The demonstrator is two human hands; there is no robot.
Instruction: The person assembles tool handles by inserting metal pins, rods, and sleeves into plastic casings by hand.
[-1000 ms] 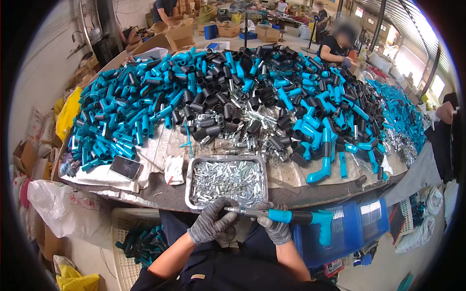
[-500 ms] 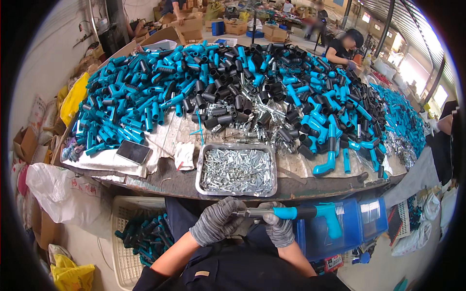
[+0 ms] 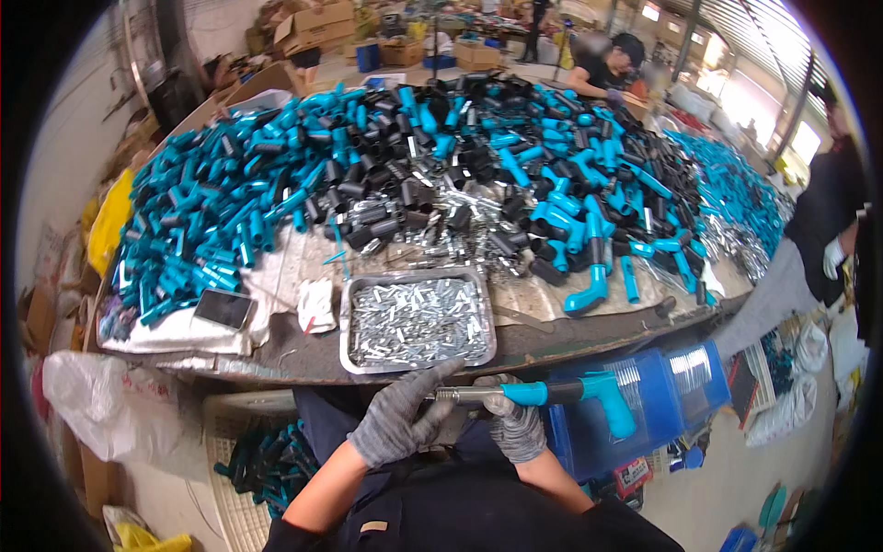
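Note:
A pistol-grip tool (image 3: 561, 393) with a teal-and-black body, a bent teal handle and a bare metal barrel lies level in front of my body. My right hand (image 3: 515, 431), in a grey knit glove, is closed round it where the barrel meets the teal section. The handle points to the right and down. At the barrel's left end is my gloved left hand (image 3: 397, 421), its fingers stretched and thumb apart around the metal tip. Just beyond my hands, on the table edge, sits a metal tray (image 3: 346, 340) filled with small silvery metal pieces.
Teal and black parts (image 3: 248, 184) heap across the table. A phone (image 3: 223, 310) and a white glove (image 3: 315, 305) lie left of the tray. Below are a cream crate (image 3: 221, 478) of teal-and-black parts and blue bins (image 3: 575, 442). Other people (image 3: 612, 64) are nearby.
My left hand has loosened from the metal tip, its fingers now spread out. My right hand still holds the tool. The view has shifted, and a person at right shows more fully.

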